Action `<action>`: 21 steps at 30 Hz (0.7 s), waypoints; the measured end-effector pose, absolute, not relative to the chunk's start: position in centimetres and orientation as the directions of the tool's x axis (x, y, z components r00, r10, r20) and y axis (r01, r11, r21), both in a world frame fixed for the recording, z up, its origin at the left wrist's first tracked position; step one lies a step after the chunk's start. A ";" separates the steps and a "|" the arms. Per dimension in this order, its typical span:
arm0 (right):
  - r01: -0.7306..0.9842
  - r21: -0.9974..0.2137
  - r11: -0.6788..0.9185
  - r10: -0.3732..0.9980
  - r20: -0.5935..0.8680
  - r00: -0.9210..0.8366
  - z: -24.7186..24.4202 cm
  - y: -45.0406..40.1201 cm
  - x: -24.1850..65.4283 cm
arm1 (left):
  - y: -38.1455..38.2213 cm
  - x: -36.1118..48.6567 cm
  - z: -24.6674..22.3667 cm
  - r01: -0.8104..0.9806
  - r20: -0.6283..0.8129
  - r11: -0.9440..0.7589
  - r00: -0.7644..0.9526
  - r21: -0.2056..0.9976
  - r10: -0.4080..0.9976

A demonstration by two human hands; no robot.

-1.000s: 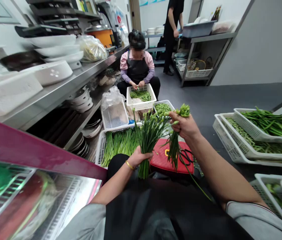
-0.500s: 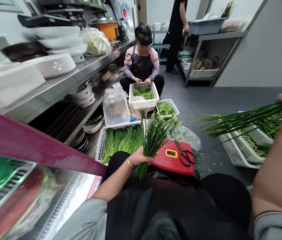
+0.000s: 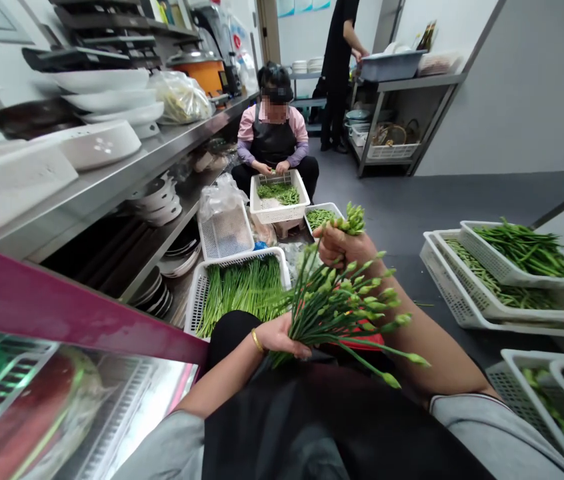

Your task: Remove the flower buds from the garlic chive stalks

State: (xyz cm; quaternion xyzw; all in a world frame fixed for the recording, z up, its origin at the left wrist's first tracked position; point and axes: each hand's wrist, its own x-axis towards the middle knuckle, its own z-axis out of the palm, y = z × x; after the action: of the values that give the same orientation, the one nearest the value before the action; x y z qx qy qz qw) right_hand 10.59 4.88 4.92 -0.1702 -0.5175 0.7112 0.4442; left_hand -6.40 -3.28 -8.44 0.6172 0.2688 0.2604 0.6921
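Several white dishes (image 3: pixel 97 143) sit on a steel shelf (image 3: pixel 162 148) at far left, with a clear bag (image 3: pixel 182 97) and an orange pot (image 3: pixel 205 71) farther along it. Below, a white basket (image 3: pixel 282 257) holds long green stalks (image 3: pixel 242 287), with a mesh basket (image 3: pixel 227 233) just behind. Next, a seated person (image 3: pixel 273 137) has both hands at a basket of cut green pieces (image 3: pixel 279 213). In front, the left hand (image 3: pixel 282 335), a gold bracelet (image 3: pixel 257 340) on its wrist, is closed around the lower stems of a bunch of flower chives (image 3: pixel 332 310), whose buds fan rightward over a red surface (image 3: pixel 369 340). Beyond is a basket of green pods (image 3: pixel 319 217). The right hand (image 3: pixel 342 245), behind the fanned bunch, is closed around a tight bud cluster (image 3: pixel 355 219); its lower stems are hidden. Farther back, a person in black (image 3: pixel 338 67) stands at a grey tub (image 3: pixel 392 67). At far right, stacked white baskets (image 3: pixel 445 287) hold green vegetables (image 3: pixel 527 247).
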 end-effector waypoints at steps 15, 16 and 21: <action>-0.429 -0.903 0.007 0.966 0.116 -0.229 1.1 4.7 16.6 | -3.5 -6.7 -8.4 -0.043 -0.102 0.190 0.719 0.981 0.688; -0.421 -0.907 0.002 0.960 0.119 -0.253 1.2 3.7 16.0 | -3.5 -6.6 -8.5 -0.040 -0.106 0.193 0.718 0.980 0.688; -0.301 -0.954 0.012 0.942 0.112 -0.317 3.3 1.3 13.7 | -3.6 -6.3 -8.5 -0.056 -0.124 0.236 0.720 0.970 0.683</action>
State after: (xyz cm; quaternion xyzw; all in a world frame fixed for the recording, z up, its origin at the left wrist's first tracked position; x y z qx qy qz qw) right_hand 13.72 1.29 3.32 -0.3126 -0.5124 0.6293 0.4936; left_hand -6.33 -3.56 -8.47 0.5649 0.2774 0.2509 0.7355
